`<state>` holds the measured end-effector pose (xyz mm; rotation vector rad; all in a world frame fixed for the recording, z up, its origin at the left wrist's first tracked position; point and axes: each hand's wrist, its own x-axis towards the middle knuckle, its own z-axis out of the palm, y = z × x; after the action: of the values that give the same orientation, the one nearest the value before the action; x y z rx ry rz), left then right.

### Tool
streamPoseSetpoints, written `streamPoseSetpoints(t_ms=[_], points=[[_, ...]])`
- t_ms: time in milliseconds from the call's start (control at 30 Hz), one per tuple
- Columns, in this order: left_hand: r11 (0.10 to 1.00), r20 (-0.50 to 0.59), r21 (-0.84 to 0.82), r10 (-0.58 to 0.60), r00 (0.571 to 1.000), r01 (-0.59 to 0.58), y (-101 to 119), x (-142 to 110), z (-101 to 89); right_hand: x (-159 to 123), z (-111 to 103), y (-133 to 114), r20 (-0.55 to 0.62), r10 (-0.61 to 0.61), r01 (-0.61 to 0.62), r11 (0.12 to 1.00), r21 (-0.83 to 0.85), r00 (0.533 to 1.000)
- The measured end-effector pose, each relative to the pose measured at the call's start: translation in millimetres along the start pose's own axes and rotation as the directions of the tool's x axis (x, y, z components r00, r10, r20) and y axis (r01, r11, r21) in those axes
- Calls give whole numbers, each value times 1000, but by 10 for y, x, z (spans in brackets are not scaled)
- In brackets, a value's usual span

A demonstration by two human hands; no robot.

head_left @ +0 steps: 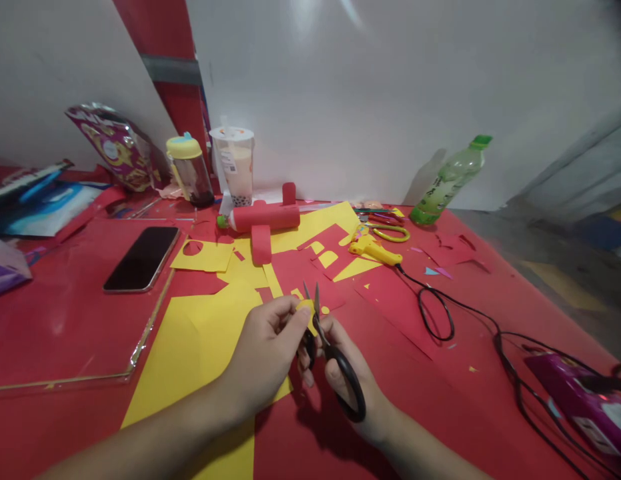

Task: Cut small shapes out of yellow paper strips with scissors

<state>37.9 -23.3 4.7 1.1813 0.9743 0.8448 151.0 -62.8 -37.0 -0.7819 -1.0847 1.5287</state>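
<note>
Our left hand (270, 340) pinches a yellow piece (311, 323), our right hand (361, 365) grips scissors (333, 353); trimming looks unfinished, the red tube (275, 218) beyond them seemingly assembled.

Left of the left hand (267, 347), a phone (141, 259) with a dark screen lies flat, and a blue and white packet (65, 205) sits farther left and beyond it. Ahead of that hand and to its left, near the pale wall (330, 100), stand a shiny purple snack bag (115, 150), a yellow-lidded tumbler (193, 175) and a clear cup (237, 167) of milky drink. Well beyond the right hand (367, 388) and to its right is a green-capped plastic bottle (443, 187).
</note>
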Motion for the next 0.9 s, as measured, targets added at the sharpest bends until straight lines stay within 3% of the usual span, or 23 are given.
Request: streamPoseSetpoints(t_ms=[600,900], points=[[966,145,230,85,986,-118,93,52,-117,1,4,6,34,-41,39,999,32,999],[843,134,497,161,978,-207,151,88,-191,-6,19,-8,34,-4,2,998,58,999]])
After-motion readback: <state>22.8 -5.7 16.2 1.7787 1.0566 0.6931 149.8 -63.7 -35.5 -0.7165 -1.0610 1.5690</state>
